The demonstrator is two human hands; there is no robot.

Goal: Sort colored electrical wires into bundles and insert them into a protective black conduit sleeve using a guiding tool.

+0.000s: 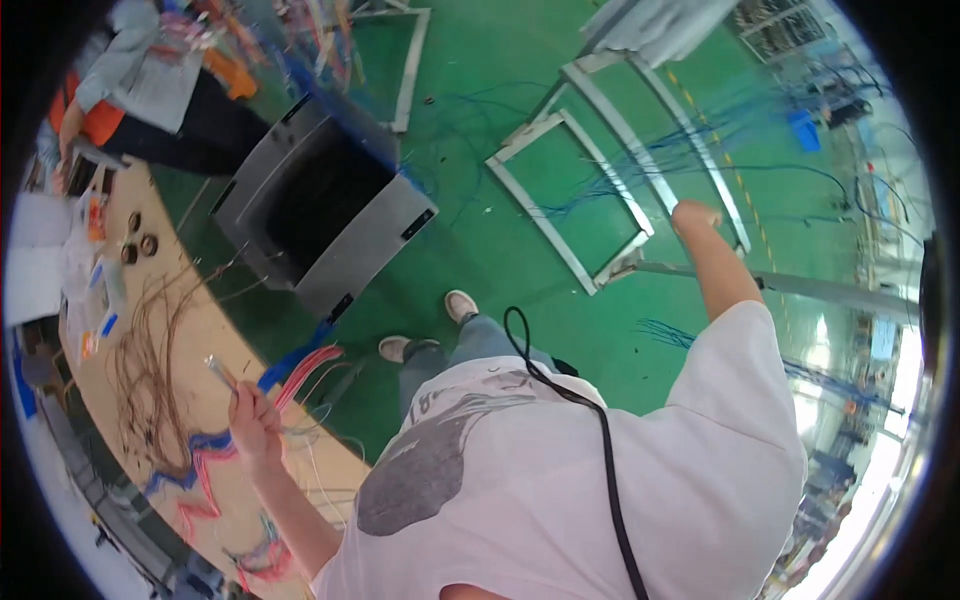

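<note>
My left hand [255,418] is closed around a thin white wire end [220,372], held over the wooden workbench [200,330] at the left. Bundles of red wires [312,368], blue wires [205,445] and brown wires [150,370] lie spread on the bench around it. My right hand [695,215] is stretched out to the right at arm's length, fingers curled, near a grey metal frame [600,180] standing on the green floor. I cannot tell whether it holds anything. My white shirt fills the lower middle.
An open grey metal cabinet [330,200] lies on the green floor beside the bench. Blue wires [720,130] trail across the floor and frames. Another person in grey and orange [130,80] works at the bench's far end. Small parts and papers [90,260] sit there.
</note>
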